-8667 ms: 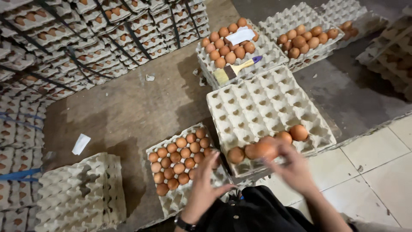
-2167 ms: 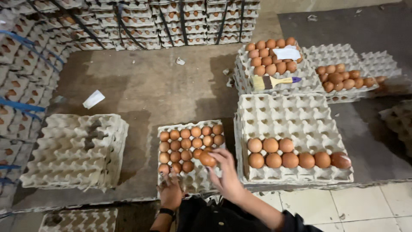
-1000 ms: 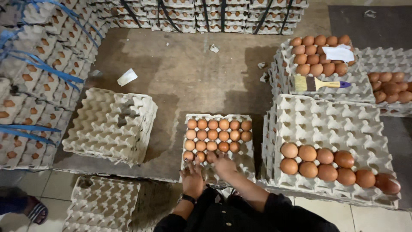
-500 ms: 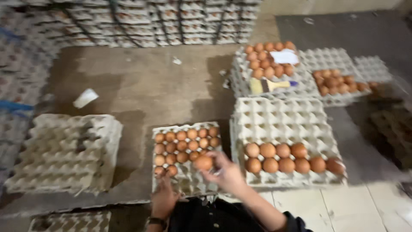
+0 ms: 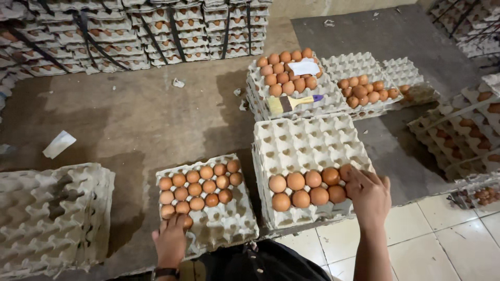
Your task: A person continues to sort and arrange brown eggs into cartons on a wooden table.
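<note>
Right hand (image 5: 370, 195), fingers loosely curled, pressed on brown eggs (image 5: 307, 188) at the right end of the tall tray stack (image 5: 307, 140). Left hand (image 5: 171, 240), fingers together, touching the near edge of the low egg tray (image 5: 224, 226) on the floor (image 5: 130, 119), long axis running away.

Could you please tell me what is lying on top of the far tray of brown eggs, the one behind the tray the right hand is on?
A white paper slip rests on the eggs and a yellow-bristled brush lies on the tray's empty cups. Whatever is beneath the paper is hidden.
</note>
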